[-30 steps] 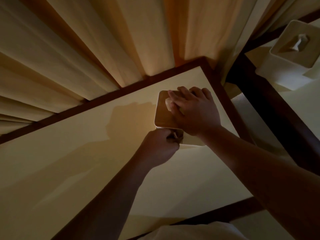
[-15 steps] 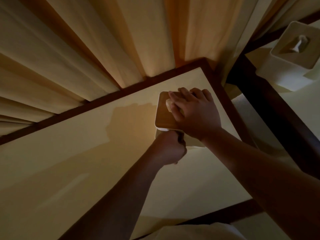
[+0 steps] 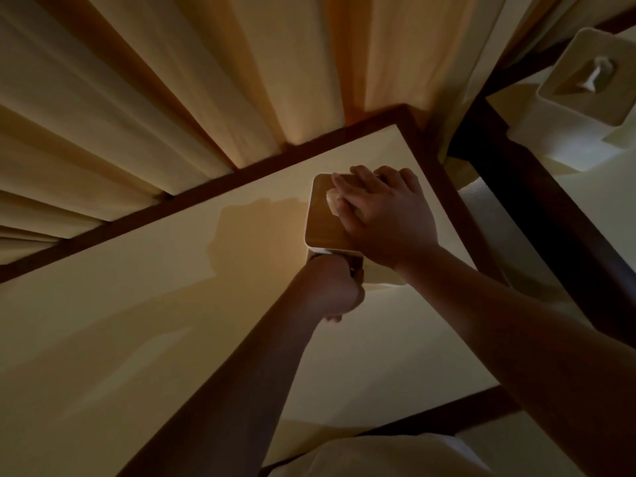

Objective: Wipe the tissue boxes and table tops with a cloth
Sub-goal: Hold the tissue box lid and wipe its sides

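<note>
Curtains (image 3: 172, 98) hang behind the tissue box (image 3: 322, 222) standing on the cream desk (image 3: 137, 321). On the box's lid the right hand (image 3: 387, 222) lies flat, unclenched; against the box's near side the left hand (image 3: 332, 290) grips a cloth (image 3: 356, 268).

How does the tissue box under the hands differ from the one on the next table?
The right hand lies on the near box and the left hand holds a cloth to its side; the far box is untouched. The near box's tissue is mostly covered; the far box's stands free. Both are pale, square boxes.
</note>
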Action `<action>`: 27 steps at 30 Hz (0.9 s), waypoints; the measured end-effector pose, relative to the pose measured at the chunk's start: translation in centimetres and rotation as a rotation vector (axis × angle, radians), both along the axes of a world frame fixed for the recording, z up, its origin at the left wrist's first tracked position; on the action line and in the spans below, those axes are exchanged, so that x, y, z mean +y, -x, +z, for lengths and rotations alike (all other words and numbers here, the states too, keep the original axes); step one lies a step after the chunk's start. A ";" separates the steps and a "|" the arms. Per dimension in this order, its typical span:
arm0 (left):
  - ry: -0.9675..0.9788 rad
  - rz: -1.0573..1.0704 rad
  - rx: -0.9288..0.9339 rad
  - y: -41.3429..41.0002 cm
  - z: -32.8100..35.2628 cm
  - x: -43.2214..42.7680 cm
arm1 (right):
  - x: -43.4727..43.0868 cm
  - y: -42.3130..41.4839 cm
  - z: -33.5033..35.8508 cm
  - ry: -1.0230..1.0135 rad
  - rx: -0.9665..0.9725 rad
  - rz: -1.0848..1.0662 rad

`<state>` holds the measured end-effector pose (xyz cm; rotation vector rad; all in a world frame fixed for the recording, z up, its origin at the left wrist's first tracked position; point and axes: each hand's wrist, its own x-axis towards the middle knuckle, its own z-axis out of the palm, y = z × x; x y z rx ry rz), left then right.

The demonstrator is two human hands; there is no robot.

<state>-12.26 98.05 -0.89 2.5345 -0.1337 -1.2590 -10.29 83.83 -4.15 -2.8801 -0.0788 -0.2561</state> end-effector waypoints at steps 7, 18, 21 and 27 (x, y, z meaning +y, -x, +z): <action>0.298 0.348 -0.068 1.7 0.4 1.3 | -0.1 -0.1 -0.2 0.008 0.018 -0.005; -0.064 -0.079 -0.690 4.8 -0.4 4.0 | -0.5 -0.1 -0.4 -0.001 0.025 0.025; -0.039 -0.113 -0.647 5.4 -0.7 3.7 | -0.4 0.0 -0.3 -0.011 0.018 0.021; -0.068 -0.113 -0.322 1.7 -1.6 1.5 | -0.2 -0.1 -0.2 -0.022 0.016 0.007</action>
